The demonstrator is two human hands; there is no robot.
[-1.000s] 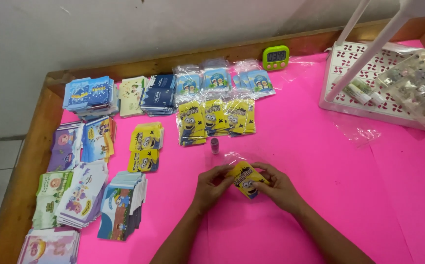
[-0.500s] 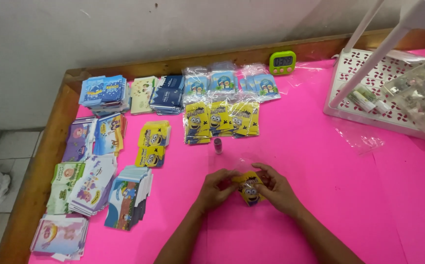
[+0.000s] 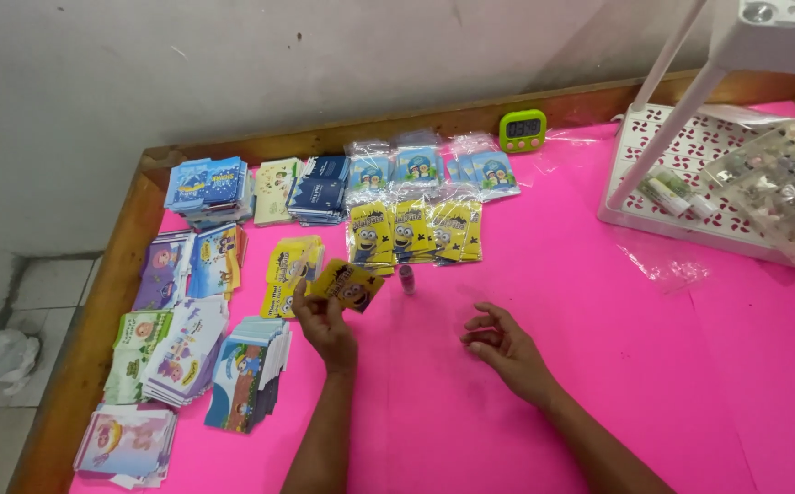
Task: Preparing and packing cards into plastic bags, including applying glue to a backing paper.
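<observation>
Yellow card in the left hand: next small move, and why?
Probably set it down on the loose yellow stack just beside it. The left hand holds the yellow card by its lower edge above the pink table, right next to that matching stack; the right hand rests empty.

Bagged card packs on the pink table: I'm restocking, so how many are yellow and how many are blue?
Yellow bagged packs: 3
Blue bagged packs: 3
Total: 6
</observation>
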